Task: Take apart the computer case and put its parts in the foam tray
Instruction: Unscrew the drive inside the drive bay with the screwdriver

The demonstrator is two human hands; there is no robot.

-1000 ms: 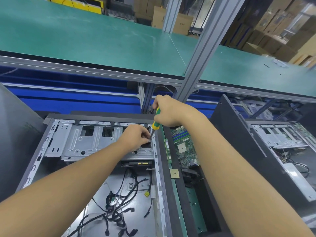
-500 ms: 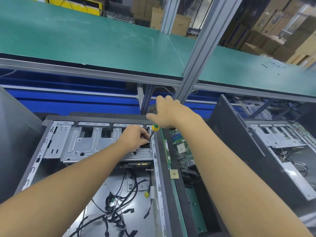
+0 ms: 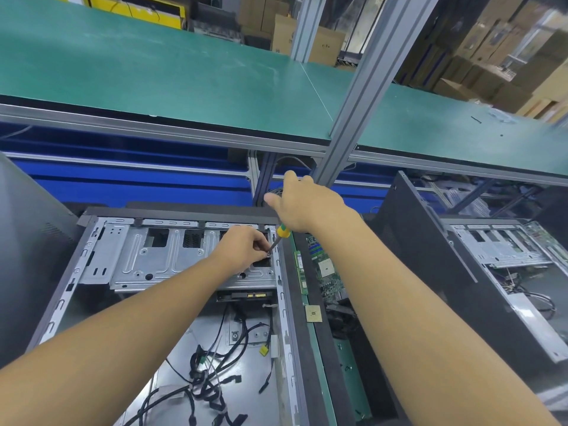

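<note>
The open grey metal computer case (image 3: 184, 211) lies on its side on the bench right in front of the person, with its silver sheet-metal drive cage (image 3: 159, 265) still mounted at the far end. That cage is the target here. The yellow-and-green-handled screwdriver (image 3: 282, 232) slants down to the cage's right-hand corner. The left hand (image 3: 242, 247) curls in and pinches around the tip of the shaft, probably to steady the bit on a small screw and catch it when it comes free. The right hand (image 3: 307, 207) sits over the top of the handle with thumb and a finger stretched out. Whether the other fingers wrap the handle cannot be told, since the palm hides them. Loose black cables (image 3: 209, 385) sprawl across the case floor. Just beside the case on the right, a black tray (image 3: 322, 348), likely the foam one, already holds a green circuit board (image 3: 325, 272).
</note>
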